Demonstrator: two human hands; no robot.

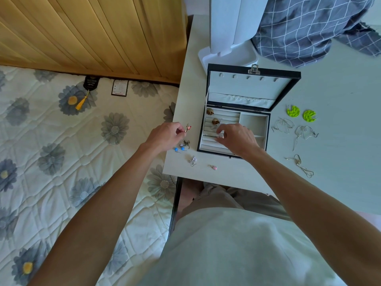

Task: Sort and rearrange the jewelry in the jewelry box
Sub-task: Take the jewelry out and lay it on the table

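A black jewelry box (266,129) stands open on the white table (340,83), lid propped back. Two brown earrings (215,121) sit in its ring-roll rows at the left. My right hand (237,139) is over those rows, fingertips pinching a small clear earring (220,136) against the rolls. My left hand (165,136) hovers left of the box and pinches a small pink-and-gold earring (188,128). Below it lie two blue bead earrings (179,149) and a dark metal piece (186,143).
Two lime-green disc earrings (301,113), silver wire hoop earrings (294,129) and a chain (303,166) lie right of the box. A white earring (193,161) and a pink one (214,167) lie near the table's front edge. A white stand (226,48) is behind the box; a bed lies left.
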